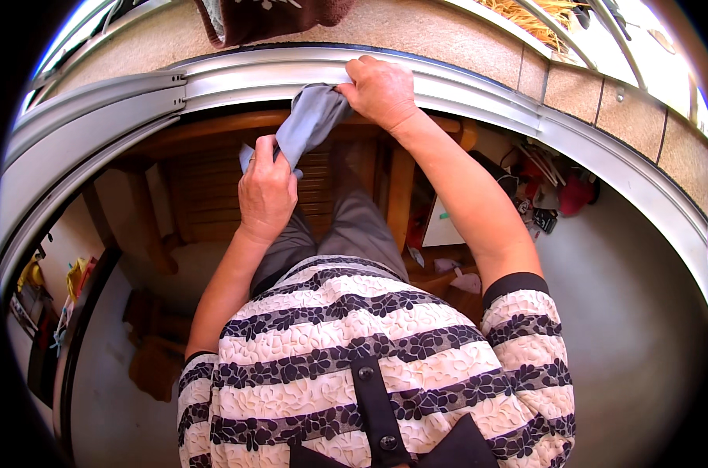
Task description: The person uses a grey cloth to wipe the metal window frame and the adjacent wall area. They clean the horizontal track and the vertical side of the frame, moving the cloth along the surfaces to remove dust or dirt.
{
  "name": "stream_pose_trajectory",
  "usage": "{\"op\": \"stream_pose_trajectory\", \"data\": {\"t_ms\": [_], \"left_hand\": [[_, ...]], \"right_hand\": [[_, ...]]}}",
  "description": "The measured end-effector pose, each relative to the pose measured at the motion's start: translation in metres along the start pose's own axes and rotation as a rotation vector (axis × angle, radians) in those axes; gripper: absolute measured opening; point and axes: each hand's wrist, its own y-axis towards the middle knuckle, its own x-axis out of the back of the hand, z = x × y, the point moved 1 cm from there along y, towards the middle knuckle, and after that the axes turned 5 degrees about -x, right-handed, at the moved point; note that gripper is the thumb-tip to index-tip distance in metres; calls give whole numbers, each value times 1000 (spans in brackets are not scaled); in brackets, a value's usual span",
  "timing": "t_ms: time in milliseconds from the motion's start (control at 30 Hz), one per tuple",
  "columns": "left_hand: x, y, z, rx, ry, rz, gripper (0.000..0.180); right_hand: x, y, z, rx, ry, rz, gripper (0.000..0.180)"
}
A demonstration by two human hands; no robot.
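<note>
With the grey-blue cloth (313,121) at the inner edge of the metal frame (244,76), clamped lower down by the left hand (266,191) and at its upper end by the right hand (381,90), ideally keep both grips firm and tension even.

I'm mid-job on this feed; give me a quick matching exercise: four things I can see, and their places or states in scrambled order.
Things
1. Crumpled pale grey-blue cloth
2. Dark brown cloth with a white pattern
3. Long silver metal window track
4. Orange-brown slatted wooden seat

Places or states
A. Along the near side of the tan speckled ledge
B. Below the hands, by the grey trousers
C. Gripped by the left hand and the right hand
D. At the picture's top edge

Pairs: 1-C, 2-D, 3-A, 4-B
</note>
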Motion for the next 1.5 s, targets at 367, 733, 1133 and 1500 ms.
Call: {"op": "stream_pose_trajectory", "data": {"t_ms": [367,733,1133,1500], "left_hand": [[-26,9,-25,-19,-170,27,22],[0,8,6,83,-152,-65,25],[33,-24,54,259,-177,-204,34],[108,-26,-20,86,-1426,-350,77]], "right_hand": [[45,-25,-49,135,288,39,19],[13,-2,-16,290,28,-10,19],[-25,39,68,221,134,-15,16],[-30,38,64,211,173,-54,20]]}}
